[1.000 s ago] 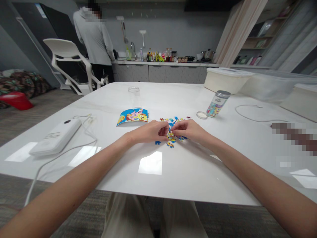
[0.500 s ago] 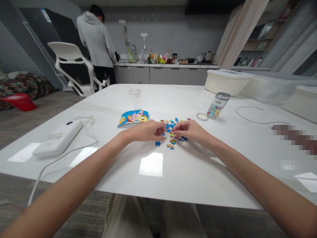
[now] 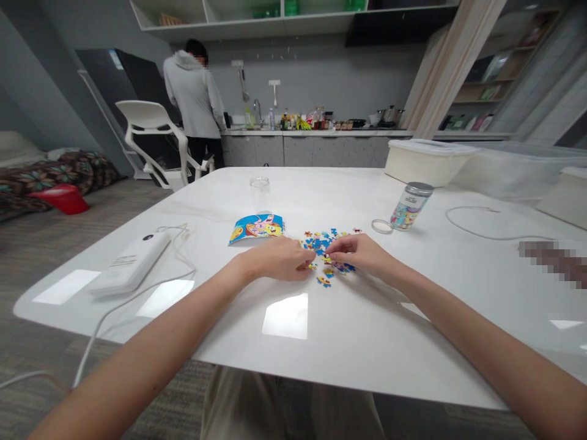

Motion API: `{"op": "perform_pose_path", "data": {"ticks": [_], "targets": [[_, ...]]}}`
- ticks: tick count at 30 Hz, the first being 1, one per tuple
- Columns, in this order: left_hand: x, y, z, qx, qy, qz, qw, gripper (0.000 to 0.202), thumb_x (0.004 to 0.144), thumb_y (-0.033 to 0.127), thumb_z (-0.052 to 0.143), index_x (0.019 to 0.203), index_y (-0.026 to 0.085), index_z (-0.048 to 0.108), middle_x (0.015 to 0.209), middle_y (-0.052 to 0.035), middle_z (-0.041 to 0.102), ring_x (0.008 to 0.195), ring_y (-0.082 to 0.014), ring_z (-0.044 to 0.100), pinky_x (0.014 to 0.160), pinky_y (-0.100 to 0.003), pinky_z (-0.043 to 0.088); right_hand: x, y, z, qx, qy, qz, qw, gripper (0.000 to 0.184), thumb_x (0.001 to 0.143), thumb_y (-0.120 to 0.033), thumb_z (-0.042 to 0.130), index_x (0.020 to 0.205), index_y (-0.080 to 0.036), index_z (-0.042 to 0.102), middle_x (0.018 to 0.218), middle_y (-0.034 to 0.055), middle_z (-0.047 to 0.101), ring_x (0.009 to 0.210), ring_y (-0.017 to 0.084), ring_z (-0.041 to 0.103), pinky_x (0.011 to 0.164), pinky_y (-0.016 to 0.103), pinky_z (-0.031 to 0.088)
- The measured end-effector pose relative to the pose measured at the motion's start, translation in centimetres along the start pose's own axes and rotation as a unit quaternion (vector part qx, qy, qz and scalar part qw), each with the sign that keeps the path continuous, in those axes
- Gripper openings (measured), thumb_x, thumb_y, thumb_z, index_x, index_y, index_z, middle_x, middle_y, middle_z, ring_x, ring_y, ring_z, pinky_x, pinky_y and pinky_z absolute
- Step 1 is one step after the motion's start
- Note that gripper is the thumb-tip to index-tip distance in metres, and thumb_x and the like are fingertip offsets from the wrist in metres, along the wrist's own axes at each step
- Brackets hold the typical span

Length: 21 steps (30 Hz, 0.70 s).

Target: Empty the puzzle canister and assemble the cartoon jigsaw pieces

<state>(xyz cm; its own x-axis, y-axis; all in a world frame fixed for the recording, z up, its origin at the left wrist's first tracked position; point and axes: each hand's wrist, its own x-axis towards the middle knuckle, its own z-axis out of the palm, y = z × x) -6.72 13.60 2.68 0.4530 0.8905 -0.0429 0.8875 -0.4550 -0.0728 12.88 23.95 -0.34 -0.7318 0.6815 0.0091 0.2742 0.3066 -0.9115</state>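
Both my hands rest on the white table (image 3: 348,330) over a scatter of small blue and yellow puzzle pieces (image 3: 326,243). My left hand (image 3: 277,259) lies knuckles up with its fingers curled, the fingertips pinched at a piece near the left edge of the scatter. My right hand (image 3: 360,252) is also curled, its thumb and fingers pinched on a piece in the middle of the pile. The two hands are a few centimetres apart. A colourful cartoon picture card (image 3: 257,227) lies just beyond my left hand.
A puzzle canister (image 3: 410,206) stands at the right with its round lid (image 3: 381,226) beside it. A white power bank (image 3: 131,263) with cable lies at the left. A glass (image 3: 260,184), plastic bins (image 3: 428,161) and a white cable (image 3: 481,229) sit farther back. A person stands at the far counter.
My view has tilted up and back. My left hand has moved down to the table at the pile's left edge; my right hand stays pinched over the pieces.
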Motion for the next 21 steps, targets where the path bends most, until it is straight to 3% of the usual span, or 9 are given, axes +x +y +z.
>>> {"op": "perform_pose_path", "data": {"ticks": [8, 13, 21], "targets": [[0.0, 2.7, -0.5, 0.029, -0.014, 0.067, 0.997, 0.018, 0.074, 0.023, 0.053, 0.06, 0.019, 0.064, 0.053, -0.0036, 0.06, 0.043, -0.015, 0.046, 0.044, -0.031, 0.022, -0.3, -0.2, -0.2, -0.063, -0.039, -0.031, 0.997, 0.014, 0.07, -0.022, 0.064, 0.078, -0.018, 0.074, 0.075, 0.0041, 0.072, 0.069, 0.016, 0.063, 0.065, 0.027, 0.048], [-0.1, 2.2, -0.3, 0.025, -0.018, 0.062, 0.998, 0.015, 0.069, 0.023, 0.054, 0.058, 0.019, 0.064, 0.053, -0.0045, 0.061, 0.043, -0.0166, 0.045, 0.044, -0.032, 0.025, -1.4, -1.2, 0.6, -0.112, -0.128, -0.071, 0.983, 0.013, 0.07, -0.016, 0.058, 0.075, -0.017, 0.071, 0.071, 0.0023, 0.071, 0.063, 0.013, 0.06, 0.058, 0.023, 0.044], [-0.3, 1.4, -1.0, 0.014, -0.025, 0.043, 0.999, 0.016, 0.07, 0.024, 0.054, 0.056, 0.019, 0.06, 0.046, -0.0029, 0.051, 0.04, -0.0133, 0.033, 0.045, -0.031, 0.02, -1.9, -1.5, 0.7, -0.171, -0.143, -0.105, 0.969, 0.01, 0.074, -0.016, 0.061, 0.078, -0.018, 0.07, 0.073, 0.0015, 0.069, 0.063, 0.012, 0.057, 0.058, 0.024, 0.043]]}}
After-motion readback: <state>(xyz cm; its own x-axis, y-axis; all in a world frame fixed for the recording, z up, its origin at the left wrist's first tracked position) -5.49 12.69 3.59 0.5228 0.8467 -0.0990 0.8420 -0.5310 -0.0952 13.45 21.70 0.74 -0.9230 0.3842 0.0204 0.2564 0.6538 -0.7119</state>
